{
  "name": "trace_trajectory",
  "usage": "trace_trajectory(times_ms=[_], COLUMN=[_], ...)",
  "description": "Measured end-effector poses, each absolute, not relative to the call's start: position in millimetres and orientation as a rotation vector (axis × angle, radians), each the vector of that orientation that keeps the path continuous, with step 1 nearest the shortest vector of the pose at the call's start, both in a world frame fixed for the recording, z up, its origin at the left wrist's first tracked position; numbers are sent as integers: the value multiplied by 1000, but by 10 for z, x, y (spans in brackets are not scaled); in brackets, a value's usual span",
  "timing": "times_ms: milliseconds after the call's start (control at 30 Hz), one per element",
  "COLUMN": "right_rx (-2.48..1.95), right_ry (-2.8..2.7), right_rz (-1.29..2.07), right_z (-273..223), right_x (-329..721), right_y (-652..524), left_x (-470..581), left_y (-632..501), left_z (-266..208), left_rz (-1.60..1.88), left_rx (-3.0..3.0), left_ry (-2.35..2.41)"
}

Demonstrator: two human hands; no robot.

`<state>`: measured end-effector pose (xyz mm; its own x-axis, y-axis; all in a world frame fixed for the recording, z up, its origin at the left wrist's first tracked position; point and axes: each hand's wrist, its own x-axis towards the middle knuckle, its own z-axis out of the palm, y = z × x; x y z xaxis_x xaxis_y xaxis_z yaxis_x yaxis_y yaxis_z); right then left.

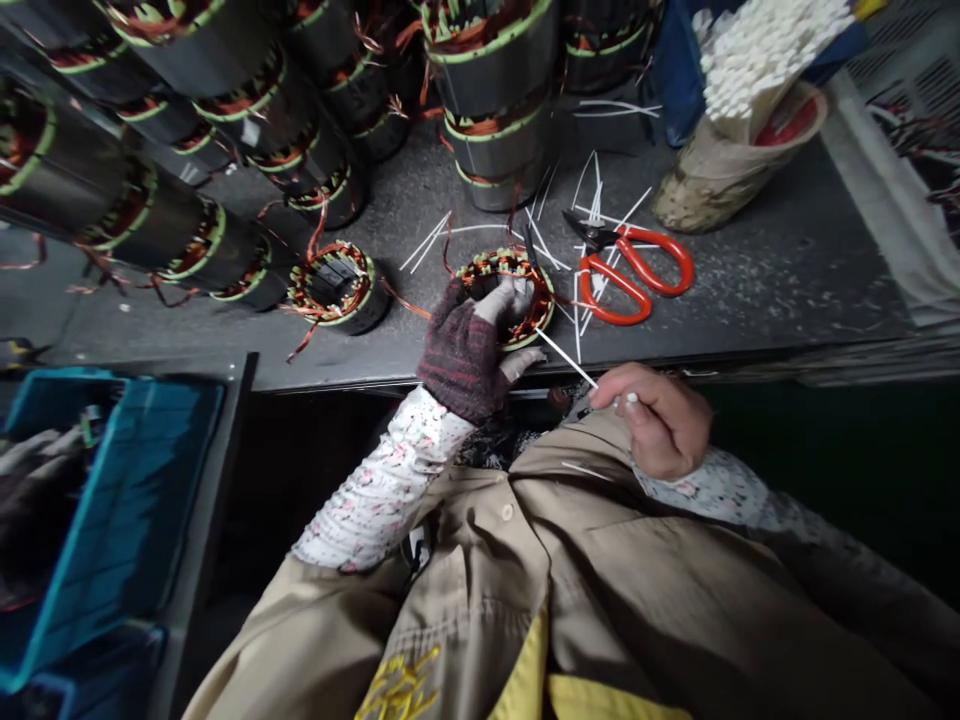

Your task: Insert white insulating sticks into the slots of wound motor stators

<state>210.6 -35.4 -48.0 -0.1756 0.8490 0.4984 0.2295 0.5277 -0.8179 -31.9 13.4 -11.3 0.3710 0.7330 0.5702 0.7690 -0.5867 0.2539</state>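
Holding a copper-wound ring by its near wall, the left hand, in a dark fingerless-style glove, has fingers inside the opening and the thumb outside. The ring stands on the dark table near its front edge. Just off that edge, the right hand is bare, its fingers closed on a thin white stick — the far end reaches the ring's near rim. Red-handled scissors lie to the right, over loose white strips. A second wound ring stands to the left; stacks of similar rings rise behind. At the back right, a worn round holder bears a white-tipped bundle.
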Motion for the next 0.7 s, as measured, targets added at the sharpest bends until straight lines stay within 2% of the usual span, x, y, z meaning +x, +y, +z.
trace_trajectory(times_ms=[267,500,700], right_rx=[-916,-920,-841], right_ry=[-1779,-1590,-1771], right_rz=[592,874,831], right_z=[-264,-234,-65], right_x=[1952,1626,1704], right_y=[-228,193,182], left_x=[-261,-143,-146], left_y=[108,83,73], left_z=[-201,-235,-133], left_rz=[-982,-1676,-1591], left_rx=[-2477,-2521,-2494], left_ry=[-1487,-1691,-1637])
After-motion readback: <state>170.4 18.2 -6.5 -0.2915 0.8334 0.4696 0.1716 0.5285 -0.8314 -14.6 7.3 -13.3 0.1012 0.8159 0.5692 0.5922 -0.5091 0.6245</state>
